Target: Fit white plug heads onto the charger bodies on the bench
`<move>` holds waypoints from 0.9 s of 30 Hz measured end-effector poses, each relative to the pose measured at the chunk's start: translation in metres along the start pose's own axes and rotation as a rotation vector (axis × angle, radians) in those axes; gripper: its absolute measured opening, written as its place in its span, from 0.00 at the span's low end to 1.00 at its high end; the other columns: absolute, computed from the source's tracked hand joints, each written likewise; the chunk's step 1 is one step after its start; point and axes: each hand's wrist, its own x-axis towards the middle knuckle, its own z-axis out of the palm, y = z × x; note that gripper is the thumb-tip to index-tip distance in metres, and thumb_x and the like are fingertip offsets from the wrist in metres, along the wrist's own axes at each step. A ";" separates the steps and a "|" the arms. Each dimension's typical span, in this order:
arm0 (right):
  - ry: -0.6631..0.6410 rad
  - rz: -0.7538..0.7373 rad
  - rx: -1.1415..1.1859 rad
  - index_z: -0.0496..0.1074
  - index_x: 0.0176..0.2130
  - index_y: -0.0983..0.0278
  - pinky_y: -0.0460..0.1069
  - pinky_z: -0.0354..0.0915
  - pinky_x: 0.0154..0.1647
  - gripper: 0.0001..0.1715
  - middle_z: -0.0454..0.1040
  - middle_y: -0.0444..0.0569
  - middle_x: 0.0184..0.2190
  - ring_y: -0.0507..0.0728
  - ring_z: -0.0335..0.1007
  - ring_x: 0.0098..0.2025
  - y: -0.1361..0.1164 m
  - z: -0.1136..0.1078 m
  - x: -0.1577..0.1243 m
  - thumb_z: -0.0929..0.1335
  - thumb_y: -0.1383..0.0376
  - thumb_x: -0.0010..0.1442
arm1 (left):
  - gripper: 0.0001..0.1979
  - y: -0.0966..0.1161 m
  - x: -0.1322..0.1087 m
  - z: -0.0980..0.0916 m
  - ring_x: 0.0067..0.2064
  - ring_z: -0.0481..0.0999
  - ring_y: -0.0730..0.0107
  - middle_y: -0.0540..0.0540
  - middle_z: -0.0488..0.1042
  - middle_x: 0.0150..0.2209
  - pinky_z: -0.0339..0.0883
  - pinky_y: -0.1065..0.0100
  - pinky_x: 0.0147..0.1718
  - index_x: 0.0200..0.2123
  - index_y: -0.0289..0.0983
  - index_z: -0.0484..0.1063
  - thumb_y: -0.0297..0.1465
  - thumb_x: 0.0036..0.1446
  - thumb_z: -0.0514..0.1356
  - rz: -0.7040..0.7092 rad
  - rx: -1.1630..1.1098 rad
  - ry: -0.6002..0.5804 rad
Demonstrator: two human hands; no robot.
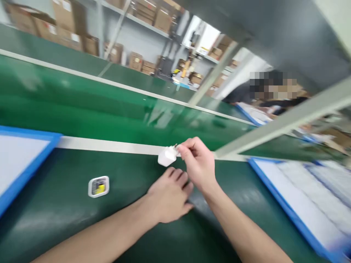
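Head view. The right hand (197, 164) is raised just above the green work surface (63, 215), near its far edge, where a pale strip (109, 146) runs along the surface. Thumb and fingertips are pinched on a small white plug-like part (167, 156); the part hangs clear of the surface at the left of the fingers, with a short metal piece showing at its top. The picture is blurred by motion, so finer detail of the part cannot be made out.

The left hand (168, 197) lies palm down on the green surface, directly below and just beside the right hand. Its fingers are together and flat, closed on nothing. A dark grey sheet (203, 210) lies under its fingertips and runs beneath the right wrist.

A second small white part with a yellow inside (98, 186) lies on the surface to the left, well apart from both hands.

At the left edge of the surface sits a blue-rimmed tray (30, 168) with a white floor. At the right edge sits another blue-rimmed tray (276, 197), holding rows of white goods too blurred to identify.

Beyond the pale strip runs a green conveyor belt (82, 106). Another person (241, 96) is at the far right side of the belt. Shelves of cardboard boxes (65, 25) stand behind.
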 end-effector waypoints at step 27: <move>0.595 0.769 -0.972 0.72 0.51 0.68 0.53 0.75 0.41 0.15 0.74 0.51 0.44 0.56 0.74 0.40 0.136 -0.322 -0.140 0.70 0.59 0.73 | 0.27 0.000 -0.014 0.030 0.62 0.67 0.42 0.34 0.68 0.61 0.64 0.41 0.60 0.63 0.37 0.71 0.41 0.73 0.43 0.083 0.157 0.204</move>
